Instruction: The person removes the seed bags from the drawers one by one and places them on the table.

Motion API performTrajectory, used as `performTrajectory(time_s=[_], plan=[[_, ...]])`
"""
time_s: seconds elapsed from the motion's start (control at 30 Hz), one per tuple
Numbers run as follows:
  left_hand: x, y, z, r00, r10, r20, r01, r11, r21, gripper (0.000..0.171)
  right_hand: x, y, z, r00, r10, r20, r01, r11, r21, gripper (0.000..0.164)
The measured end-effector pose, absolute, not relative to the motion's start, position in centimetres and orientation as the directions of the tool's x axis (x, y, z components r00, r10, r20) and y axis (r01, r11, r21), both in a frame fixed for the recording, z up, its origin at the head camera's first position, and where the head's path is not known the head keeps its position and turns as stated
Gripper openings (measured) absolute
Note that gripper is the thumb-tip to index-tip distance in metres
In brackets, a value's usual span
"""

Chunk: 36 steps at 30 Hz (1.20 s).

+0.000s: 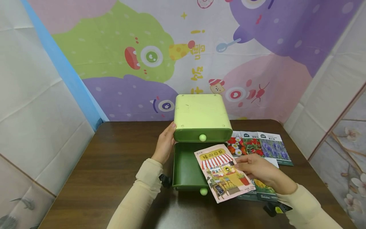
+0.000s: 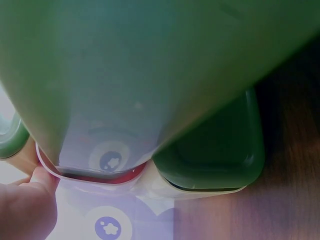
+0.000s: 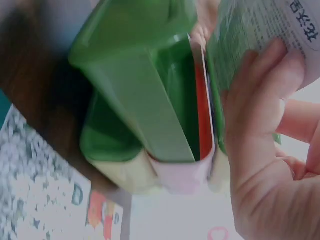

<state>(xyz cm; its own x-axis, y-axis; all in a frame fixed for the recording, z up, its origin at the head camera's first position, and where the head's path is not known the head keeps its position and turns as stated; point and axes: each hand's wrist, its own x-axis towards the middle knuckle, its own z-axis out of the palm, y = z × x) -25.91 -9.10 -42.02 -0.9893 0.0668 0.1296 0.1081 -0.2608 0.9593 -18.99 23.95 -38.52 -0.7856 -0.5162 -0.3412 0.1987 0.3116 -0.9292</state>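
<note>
A small drawer cabinet (image 1: 200, 111) with a pale yellow-green top stands in the middle of the table. Its green top drawer (image 1: 188, 135) is closed, and a green drawer (image 1: 186, 168) below is pulled out. My left hand (image 1: 164, 144) rests against the cabinet's left side, its thumb (image 2: 44, 179) touching near the pink tier in the left wrist view. In my right hand (image 1: 257, 170) I pinch a pink seed packet (image 1: 226, 178) with a striped awning picture, tilted over the pulled-out drawer's right front. The packet's printed back (image 3: 265, 35) shows in the right wrist view.
Several flower seed packets lie right of the cabinet, among them a purple-flower packet (image 1: 274, 149) and a red-flower packet (image 1: 253, 148). Others are partly hidden under my right hand. A cartoon-print cloth (image 1: 154, 38) hangs behind the dark wooden table (image 1: 114, 165).
</note>
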Motion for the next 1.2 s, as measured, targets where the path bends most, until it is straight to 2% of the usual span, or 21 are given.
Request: performTrajectory(time_s=[0.23, 0.53, 0.87, 1.2], plan=[[-25.9, -9.1, -42.0, -0.989, 0.070, 0.132, 0.109, -0.265, 0.958, 0.062, -18.6, 27.0, -38.2, -0.849, -0.413, -0.331, 0.127, 0.449, -0.885, 0.062], [-25.8, -9.1, -41.9, -0.990, 0.071, 0.122, 0.099, -0.266, 0.959, 0.061, -18.4, 30.8, -38.6, -0.893, -0.344, -0.290, 0.128, 0.423, -0.897, 0.051], [-25.9, -9.1, -42.1, -0.990, 0.066, 0.123, 0.102, -0.256, 0.961, 0.059, -18.9, 35.8, -40.9, -0.962, -0.149, -0.228, 0.120, 0.519, -0.846, 0.036], [-25.8, -9.1, -42.0, -0.991, 0.065, 0.119, 0.099, -0.258, 0.961, 0.058, -19.9, 41.3, -43.9, -0.945, -0.004, -0.328, 0.258, 0.608, -0.751, 0.051]])
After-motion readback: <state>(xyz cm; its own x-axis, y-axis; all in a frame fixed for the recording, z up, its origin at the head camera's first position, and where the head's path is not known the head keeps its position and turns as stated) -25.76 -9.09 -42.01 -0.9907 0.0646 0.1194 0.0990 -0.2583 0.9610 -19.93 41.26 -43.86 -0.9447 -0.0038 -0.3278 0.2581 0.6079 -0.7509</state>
